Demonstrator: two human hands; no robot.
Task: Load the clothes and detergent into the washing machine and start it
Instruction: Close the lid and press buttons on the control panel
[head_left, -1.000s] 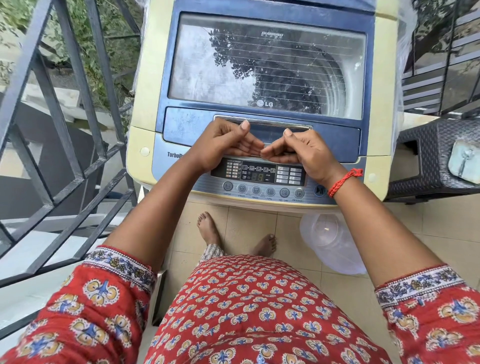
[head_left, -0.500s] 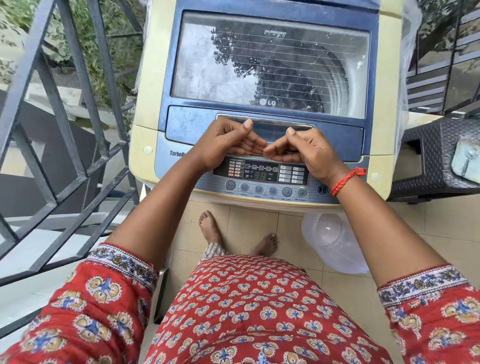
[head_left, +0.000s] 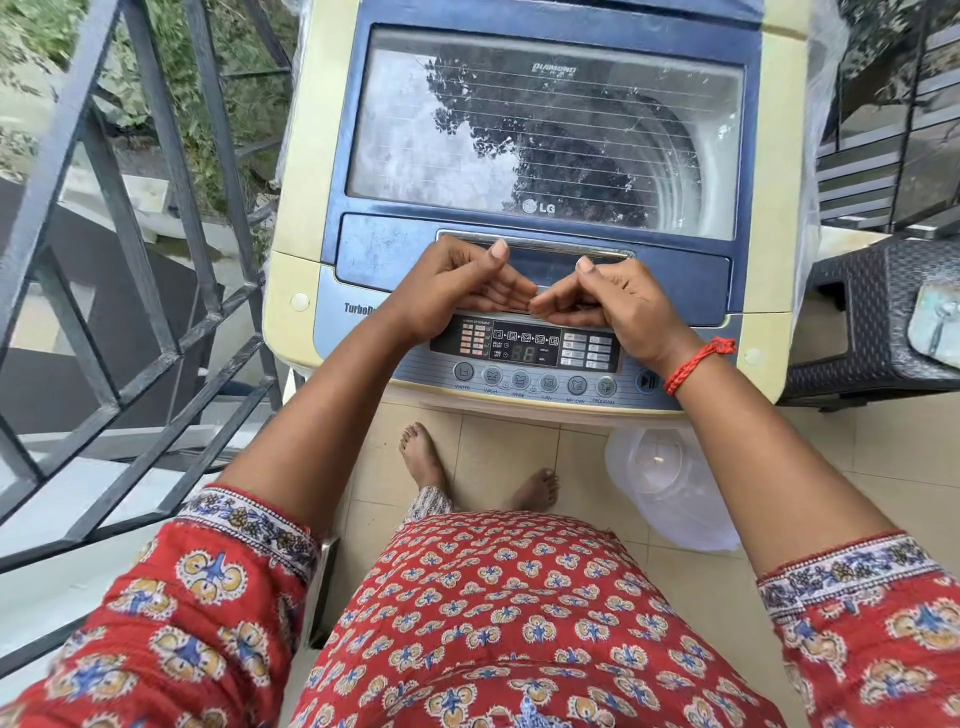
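Observation:
A cream and blue top-loading washing machine (head_left: 292, 218) stands in front of me with its glass lid (head_left: 545, 130) down. Tree and sky reflections cover the glass, and the drum shows only dimly beneath. My left hand (head_left: 457, 291) and my right hand (head_left: 618, 306) sit side by side at the lid's front edge. Their thumbs rest by the silver handle strip (head_left: 535, 245), and the curled fingers meet along the seam above the control panel (head_left: 524, 353). The display reads 88. No clothes or detergent are in sight.
A grey metal railing (head_left: 156, 156) runs close along the left. At the right stands a dark woven stool (head_left: 857, 322). A clear plastic container (head_left: 670, 483) lies on the tiled floor under the machine's front right corner, beside my bare feet.
Both hands stay at the lid's front edge in the same pose. Only the view has shifted slightly.

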